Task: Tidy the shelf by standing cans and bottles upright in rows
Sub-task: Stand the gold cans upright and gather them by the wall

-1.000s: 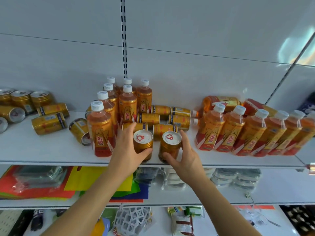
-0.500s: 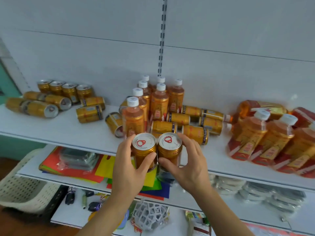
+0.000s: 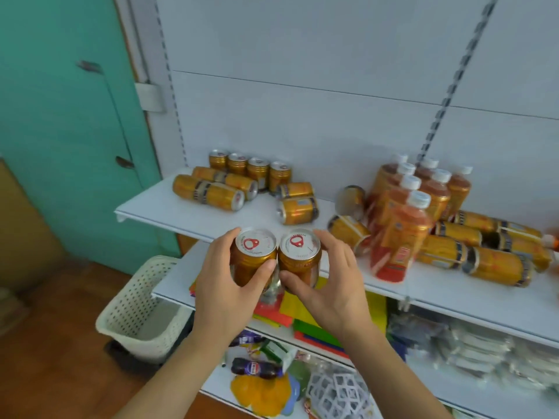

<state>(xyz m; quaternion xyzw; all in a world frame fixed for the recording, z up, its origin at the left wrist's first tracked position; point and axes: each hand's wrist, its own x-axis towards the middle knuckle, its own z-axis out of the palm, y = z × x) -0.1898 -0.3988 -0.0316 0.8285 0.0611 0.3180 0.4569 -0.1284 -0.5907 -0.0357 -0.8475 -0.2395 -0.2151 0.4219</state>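
- Since a second ago both cans have come off the shelf front, where they stood just ahead of the bottles, and are now held in the air to the left, before the shelf edge; the view has swung left with them, bringing a teal wall and a basket into sight.
- Left hand [image 3: 225, 293] grips the left can [image 3: 253, 257], thumb across its near side, fingers curled behind it.
- Right hand [image 3: 329, 285] grips the right can [image 3: 299, 257] in the same way, so both grips are closed round a can.
- Both cans are upright, lids with red pull tabs facing up, their sides touching or all but touching.
- White shelf [image 3: 193, 220] behind them carries a row of four standing cans [image 3: 251, 167] against the back panel, with several lying cans [image 3: 211, 190] in front of and beside that row.
- Further right stand upright bottles [image 3: 417, 204] with white caps, in a cluster, and more cans lie on their sides to the right of them.
- White back panel [image 3: 317, 86] has slotted uprights running up it.
- Lower shelf [image 3: 169, 293] holds coloured sheets and clear packets; the tier beneath holds mixed small goods.
- Teal wall [image 3: 60, 116] stands at the left, a cream perforated basket [image 3: 142, 313] sits on the brown floor [image 3: 54, 358] below it.
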